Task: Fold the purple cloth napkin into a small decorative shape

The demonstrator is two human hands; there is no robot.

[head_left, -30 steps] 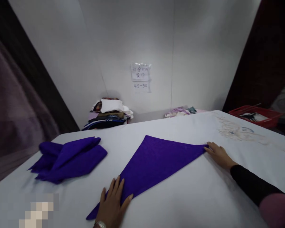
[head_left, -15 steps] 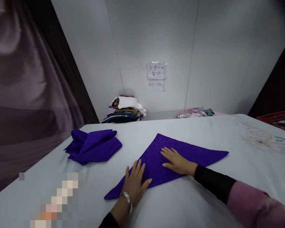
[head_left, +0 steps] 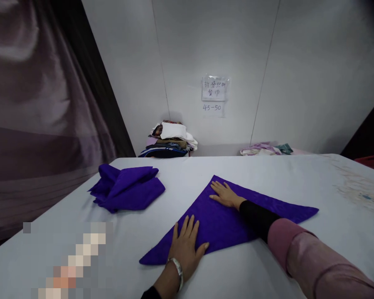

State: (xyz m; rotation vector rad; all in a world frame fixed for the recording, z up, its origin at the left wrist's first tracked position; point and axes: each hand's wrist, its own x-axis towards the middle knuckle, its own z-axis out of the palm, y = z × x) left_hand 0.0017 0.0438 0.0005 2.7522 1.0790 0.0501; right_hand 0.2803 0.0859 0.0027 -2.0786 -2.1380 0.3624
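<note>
Head view: we are resting both palms on a purple cloth point(head_left: 218, 226) that is lying as a broad triangle on the white table point(head_left: 339, 226), in front of us. Our left hand point(head_left: 187, 245) is spreading its fingers over the near left part, the thumb reaching out by the long edge. Our right hand point(head_left: 226, 195) is lying flat just below the far corner, fingers a little apart, and neither hand is pinching anything.

Judging by these open palms, we are probably flattening the cloth and settling its edges. A good next move would be calling for a light touch: lifting the palms straight up without dragging the layers, then taking a corner between fingertips while the other hand is steadying the rest.

As for its looks, the cloth is showing a deep, even purple with a faint woven pattern toward the right. One corner is pointing away from us, and two longer, narrower ones are stretching left and right. The surface is lying mostly smooth, though our right sleeve point(head_left: 258, 218) is hiding part of it, and we are not managing to count its layers. Another purple cloth point(head_left: 129, 191) is sitting bunched up to the left, well apart from it.
</note>
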